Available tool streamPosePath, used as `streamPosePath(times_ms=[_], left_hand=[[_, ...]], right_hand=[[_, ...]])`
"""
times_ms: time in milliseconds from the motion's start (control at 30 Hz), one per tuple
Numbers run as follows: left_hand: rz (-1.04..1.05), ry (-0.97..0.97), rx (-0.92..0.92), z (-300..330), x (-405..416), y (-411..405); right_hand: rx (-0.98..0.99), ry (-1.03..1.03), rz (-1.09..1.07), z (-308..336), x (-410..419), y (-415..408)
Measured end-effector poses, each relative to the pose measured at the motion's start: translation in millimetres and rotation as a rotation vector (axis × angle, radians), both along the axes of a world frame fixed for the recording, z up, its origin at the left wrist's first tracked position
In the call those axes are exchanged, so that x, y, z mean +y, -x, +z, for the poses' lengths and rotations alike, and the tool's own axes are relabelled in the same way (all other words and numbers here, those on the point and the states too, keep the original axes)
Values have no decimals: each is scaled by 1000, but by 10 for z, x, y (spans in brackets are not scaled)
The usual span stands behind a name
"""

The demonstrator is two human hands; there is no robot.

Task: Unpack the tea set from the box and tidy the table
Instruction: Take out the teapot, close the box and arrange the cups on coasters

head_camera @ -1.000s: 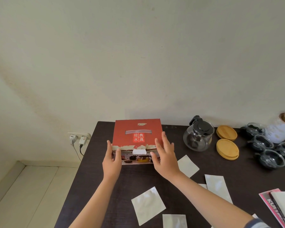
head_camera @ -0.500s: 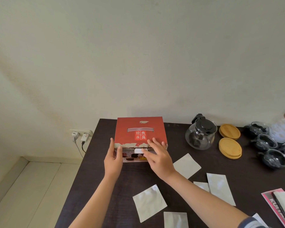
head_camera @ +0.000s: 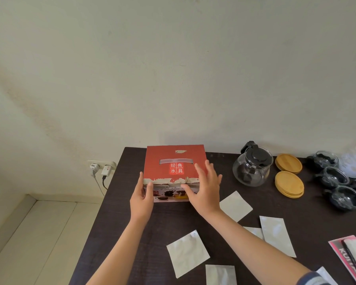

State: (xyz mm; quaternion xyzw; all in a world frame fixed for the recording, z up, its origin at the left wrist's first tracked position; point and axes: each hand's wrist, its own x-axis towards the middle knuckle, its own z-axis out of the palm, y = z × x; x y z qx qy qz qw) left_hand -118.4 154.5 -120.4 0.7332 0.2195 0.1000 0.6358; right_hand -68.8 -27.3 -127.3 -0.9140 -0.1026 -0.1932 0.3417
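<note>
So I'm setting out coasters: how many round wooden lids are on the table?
2 visible, both right of the glass teapot: far wooden lid near the wall, near wooden lid just in front. Each may be a stack hiding more.

Head view (downward) over table [head_camera: 119,202]

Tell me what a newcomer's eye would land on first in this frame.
The red box at the table's far left edge draws the eye, with the left hand on its left side and the right hand spread over its front right corner. To its right stands a glass teapot; white sachets lie scattered nearer.
</note>
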Motion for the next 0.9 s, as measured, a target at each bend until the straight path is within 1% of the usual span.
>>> streamPosePath(times_ms=[67, 167, 233, 533, 767, 900], left_hand=[[-2, 3, 0, -1, 1, -7], [-18, 19, -4, -37, 9, -11], [-29, 26, -9, -69, 10, -10], [-35, 16, 3, -88, -11, -108], [-109, 22, 40, 34, -113, -606], [-151, -21, 65, 56, -188, -854]], right_hand=[[130, -49, -35, 7, -15, -9], [356, -239, -41, 6, -29, 15], [421, -330, -37, -15, -34, 21], [371, -396, -50, -63, -35, -39], [331, -414, -97, 82, -200, -408], [353, -406, -81, 81, -309, -615]])
